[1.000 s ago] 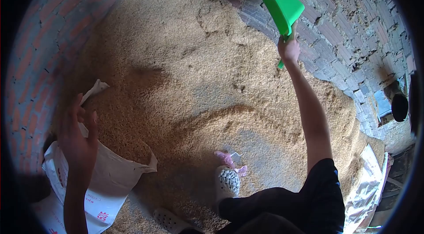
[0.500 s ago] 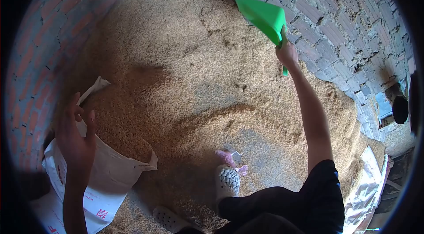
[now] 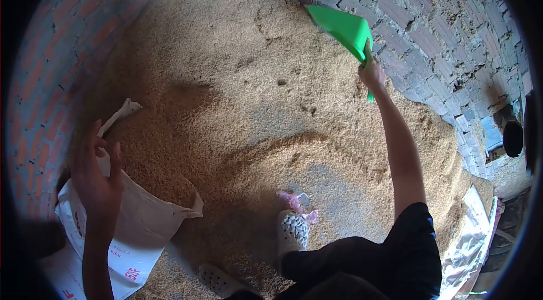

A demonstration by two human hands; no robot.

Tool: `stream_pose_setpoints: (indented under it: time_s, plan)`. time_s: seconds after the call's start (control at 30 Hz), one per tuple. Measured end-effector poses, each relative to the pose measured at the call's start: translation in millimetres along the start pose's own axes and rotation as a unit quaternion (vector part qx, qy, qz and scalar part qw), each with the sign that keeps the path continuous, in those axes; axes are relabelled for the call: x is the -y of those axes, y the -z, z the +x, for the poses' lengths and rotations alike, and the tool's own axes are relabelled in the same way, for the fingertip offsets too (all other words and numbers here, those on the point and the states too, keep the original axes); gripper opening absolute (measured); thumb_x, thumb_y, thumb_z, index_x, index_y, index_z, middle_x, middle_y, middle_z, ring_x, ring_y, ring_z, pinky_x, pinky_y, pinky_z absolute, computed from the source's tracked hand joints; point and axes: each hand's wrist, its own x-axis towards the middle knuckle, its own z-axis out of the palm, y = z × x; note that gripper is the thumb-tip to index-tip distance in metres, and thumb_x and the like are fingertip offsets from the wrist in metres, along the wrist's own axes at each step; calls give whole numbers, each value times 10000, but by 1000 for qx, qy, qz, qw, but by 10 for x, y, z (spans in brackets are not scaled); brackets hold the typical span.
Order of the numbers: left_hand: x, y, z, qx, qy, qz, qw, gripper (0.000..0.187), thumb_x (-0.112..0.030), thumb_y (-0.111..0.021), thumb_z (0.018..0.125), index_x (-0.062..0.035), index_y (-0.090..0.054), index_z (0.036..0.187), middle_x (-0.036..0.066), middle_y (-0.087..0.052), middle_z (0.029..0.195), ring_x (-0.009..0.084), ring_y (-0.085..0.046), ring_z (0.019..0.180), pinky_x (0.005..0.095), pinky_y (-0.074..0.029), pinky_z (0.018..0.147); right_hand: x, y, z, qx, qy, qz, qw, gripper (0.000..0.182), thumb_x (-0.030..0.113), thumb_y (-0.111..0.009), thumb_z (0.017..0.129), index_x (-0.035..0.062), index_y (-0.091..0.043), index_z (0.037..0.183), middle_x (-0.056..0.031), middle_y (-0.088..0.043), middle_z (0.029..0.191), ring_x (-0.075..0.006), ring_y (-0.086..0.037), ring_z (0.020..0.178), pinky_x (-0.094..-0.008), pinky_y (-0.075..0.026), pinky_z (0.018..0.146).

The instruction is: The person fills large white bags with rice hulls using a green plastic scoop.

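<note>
My right hand (image 3: 371,72) grips the handle of a green plastic scoop (image 3: 344,29), held up over the far side of a big heap of rice husk (image 3: 266,102). The scoop's mouth points left and down toward the heap. My left hand (image 3: 97,178) is raised with fingers apart, just above the rim of a white sack (image 3: 141,218) that stands open at the lower left and is filled with husk. The hand holds nothing.
Brick walls (image 3: 430,34) curve around the heap at the back and left. My feet in white perforated clogs (image 3: 292,231) stand on the husk, with a pink scrap (image 3: 291,201) beside them. A shiny silver sack (image 3: 469,243) lies at the lower right.
The scoop has swung down from upright to tilted toward the heap, and my right hand has dropped slightly. My left hand has stayed over the sack's rim.
</note>
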Motion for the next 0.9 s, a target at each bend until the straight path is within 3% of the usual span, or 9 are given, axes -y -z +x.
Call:
stream_pose_setpoints:
  time_s: [0.2,0.5,0.6,0.73,0.77,0.8,0.87,0.9]
  plan:
    - [27,-17,9,-2,4,-1,1000,427,-158,-617,845,-68,-495,1244,48,-537,826,182,-498,732,345,-426,699,-70,93,-64,-35,-25,-34,998,863,99,-566,805,254,-19,1455,-170,-571,1106,-295,-646,697,-382,-565,535]
    - [61,-57,-6,-4,0,-5,1000,413,-162,-611,849,-65,-502,1236,48,-531,823,184,-491,728,349,-417,698,-281,-88,-219,-42,-9,-31,999,844,115,-551,803,265,-37,1456,-154,-600,1038,-276,-640,673,-376,-535,493]
    - [71,-71,-6,1,3,-2,1000,416,-162,-610,849,-63,-500,1238,49,-530,823,183,-491,729,351,-417,699,-313,-119,-271,-9,-53,-49,997,842,152,-555,796,252,-44,1457,-148,-635,974,-269,-635,648,-367,-525,487]
    - [69,-86,-13,8,12,-9,1000,404,-167,-601,859,-62,-504,1237,54,-534,830,188,-498,744,354,-421,718,-281,-184,-682,-106,-121,90,983,843,238,-590,795,233,-68,1457,-153,-658,888,-263,-634,601,-345,-525,487]
    - [61,-93,-20,7,11,-11,1000,399,-169,-598,863,-61,-506,1236,55,-536,834,190,-502,752,354,-422,723,-239,-171,-862,-87,-241,174,951,494,303,-628,784,105,-503,1219,-204,-636,928,-383,-619,850,-469,-481,741]
    - [49,-102,-32,11,7,-16,1000,399,-169,-598,863,-61,-506,1236,55,-536,834,190,-502,752,354,-422,723,-553,-519,-1064,-173,-206,186,945,367,286,-632,795,35,-577,1057,-203,-633,903,-381,-612,832,-450,-466,747]
    - [19,-117,-66,12,22,-52,998,392,-171,-595,869,-55,-507,1233,63,-541,832,194,-512,754,354,-427,725,-689,-615,-1547,-245,-241,201,917,277,206,-638,805,-33,-570,928,-172,-625,797,-318,-606,751,-434,-460,709]
    - [3,-121,-76,17,14,-58,998,392,-171,-595,869,-55,-507,1233,63,-541,832,194,-512,754,354,-427,725,-897,-693,-1792,-192,-357,252,879,261,202,-638,807,-29,-556,897,-165,-611,780,-295,-601,745,-422,-460,697]
